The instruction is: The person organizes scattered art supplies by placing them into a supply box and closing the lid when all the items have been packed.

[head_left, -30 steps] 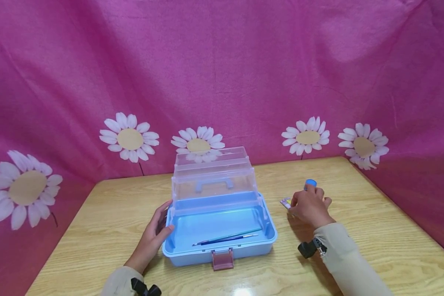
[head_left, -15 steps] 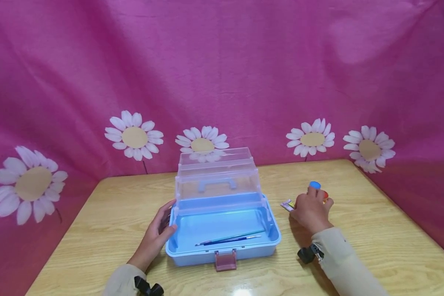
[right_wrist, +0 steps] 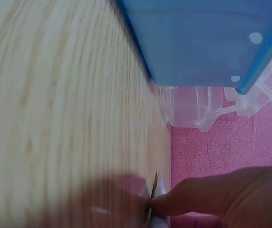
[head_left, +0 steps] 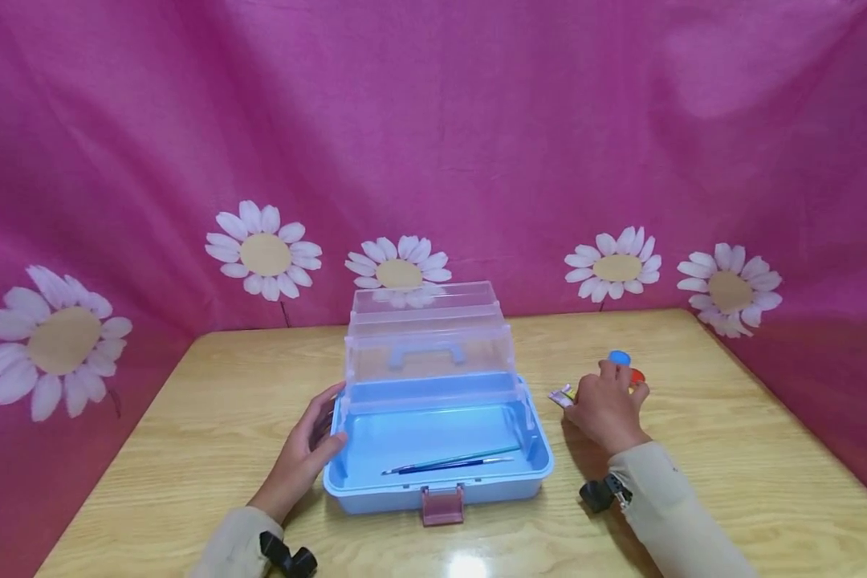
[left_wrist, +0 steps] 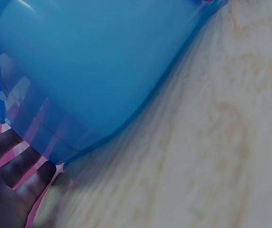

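Observation:
My left hand [head_left: 299, 457] holds the left side of the light blue plastic box [head_left: 441, 492], thumb over the rim and fingers along the outer wall. In the left wrist view, these fingers [left_wrist: 34, 183] lie against that wall. Two thin paintbrushes [head_left: 451, 463] lie inside the box, near its front. Right of the box, my right hand [head_left: 610, 409] is low over the table, pinching a small flat lilac-and-yellow tube [head_left: 560, 396]. In the right wrist view, the thumb [right_wrist: 188, 197] presses on the tube's edge [right_wrist: 159, 186]; the other fingertips are mostly hidden.
The box's clear stepped lid [head_left: 426, 353] stands raised at the back, with a blue handle. Beyond my right fingers are a blue round lid [head_left: 619, 357] and a red one [head_left: 637, 376], partly covered. A pink flowered cloth [head_left: 477, 160] hangs behind the wooden table [head_left: 260, 385].
The head view has shifted slightly. My right hand has drawn a little away from the blue lid, and the red lid now shows beside it. My left hand stays at the box.

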Action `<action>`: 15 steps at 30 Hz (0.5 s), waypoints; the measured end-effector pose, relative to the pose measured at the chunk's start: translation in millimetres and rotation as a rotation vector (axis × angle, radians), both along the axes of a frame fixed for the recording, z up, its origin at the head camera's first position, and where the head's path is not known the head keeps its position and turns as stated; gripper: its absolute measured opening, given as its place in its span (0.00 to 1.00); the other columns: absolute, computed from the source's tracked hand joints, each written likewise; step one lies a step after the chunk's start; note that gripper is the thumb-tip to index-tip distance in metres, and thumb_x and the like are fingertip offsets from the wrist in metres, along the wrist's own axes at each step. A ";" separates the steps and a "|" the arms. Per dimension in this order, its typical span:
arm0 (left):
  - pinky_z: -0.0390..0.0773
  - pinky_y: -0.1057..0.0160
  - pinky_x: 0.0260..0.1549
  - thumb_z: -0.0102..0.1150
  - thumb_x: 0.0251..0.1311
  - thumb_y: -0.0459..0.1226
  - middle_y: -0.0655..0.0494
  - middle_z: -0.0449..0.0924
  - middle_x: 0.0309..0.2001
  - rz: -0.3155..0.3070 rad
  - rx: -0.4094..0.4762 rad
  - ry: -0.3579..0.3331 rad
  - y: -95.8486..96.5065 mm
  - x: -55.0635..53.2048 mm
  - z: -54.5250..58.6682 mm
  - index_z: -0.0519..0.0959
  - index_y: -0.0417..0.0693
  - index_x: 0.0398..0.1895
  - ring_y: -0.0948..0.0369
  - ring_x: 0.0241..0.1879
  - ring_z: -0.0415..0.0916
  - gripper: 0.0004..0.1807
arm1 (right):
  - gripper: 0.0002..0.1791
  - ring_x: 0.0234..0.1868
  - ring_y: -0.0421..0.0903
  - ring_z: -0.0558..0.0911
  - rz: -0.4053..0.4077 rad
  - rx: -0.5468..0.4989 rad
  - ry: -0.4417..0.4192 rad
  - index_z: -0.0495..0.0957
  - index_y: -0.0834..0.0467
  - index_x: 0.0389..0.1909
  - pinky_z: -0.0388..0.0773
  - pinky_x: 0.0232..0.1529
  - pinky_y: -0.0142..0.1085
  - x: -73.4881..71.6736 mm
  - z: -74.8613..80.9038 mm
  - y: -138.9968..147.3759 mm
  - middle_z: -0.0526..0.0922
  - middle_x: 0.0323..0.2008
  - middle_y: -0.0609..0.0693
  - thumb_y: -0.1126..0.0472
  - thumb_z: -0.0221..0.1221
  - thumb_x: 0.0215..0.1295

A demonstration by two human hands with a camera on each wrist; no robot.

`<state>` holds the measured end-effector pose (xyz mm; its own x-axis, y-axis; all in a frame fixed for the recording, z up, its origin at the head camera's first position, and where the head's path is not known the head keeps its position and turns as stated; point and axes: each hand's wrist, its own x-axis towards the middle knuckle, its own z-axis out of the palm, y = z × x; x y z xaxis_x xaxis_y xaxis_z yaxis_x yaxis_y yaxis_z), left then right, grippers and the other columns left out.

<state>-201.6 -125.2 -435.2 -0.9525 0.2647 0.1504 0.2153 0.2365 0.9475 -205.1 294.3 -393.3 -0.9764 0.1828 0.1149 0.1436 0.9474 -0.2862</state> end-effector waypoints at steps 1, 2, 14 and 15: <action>0.59 0.45 0.66 0.56 0.66 0.45 0.54 0.56 0.73 0.004 0.001 0.002 -0.8 -0.3 0.5 0.56 0.73 0.71 0.48 0.71 0.55 0.33 | 0.13 0.62 0.72 0.51 0.005 0.000 0.000 0.78 0.65 0.20 0.46 0.54 0.73 -1.2 1.3 -1.3 0.60 0.58 0.75 0.60 0.71 0.47; 0.59 0.45 0.66 0.56 0.66 0.45 0.54 0.56 0.73 0.008 0.002 0.002 -1.5 -0.4 0.8 0.56 0.73 0.71 0.48 0.71 0.55 0.33 | 0.13 0.63 0.72 0.51 0.009 0.002 -0.001 0.78 0.65 0.20 0.46 0.54 0.73 -2.4 2.3 -2.5 0.60 0.58 0.75 0.60 0.70 0.48; 0.59 0.48 0.66 0.57 0.66 0.44 0.53 0.55 0.73 0.019 -0.004 -0.021 1.4 -0.8 0.8 0.56 0.73 0.71 0.48 0.71 0.55 0.33 | 0.10 0.64 0.71 0.51 0.007 -0.026 0.036 0.80 0.59 0.19 0.47 0.53 0.72 -8.7 18.0 -7.6 0.61 0.61 0.73 0.58 0.66 0.52; 0.59 0.47 0.66 0.57 0.66 0.44 0.53 0.55 0.73 0.022 -0.005 -0.020 1.7 -1.3 1.1 0.56 0.73 0.71 0.48 0.71 0.55 0.33 | 0.09 0.64 0.71 0.51 0.008 -0.039 0.035 0.81 0.59 0.20 0.46 0.54 0.72 -10.1 20.8 -8.0 0.60 0.61 0.73 0.59 0.67 0.52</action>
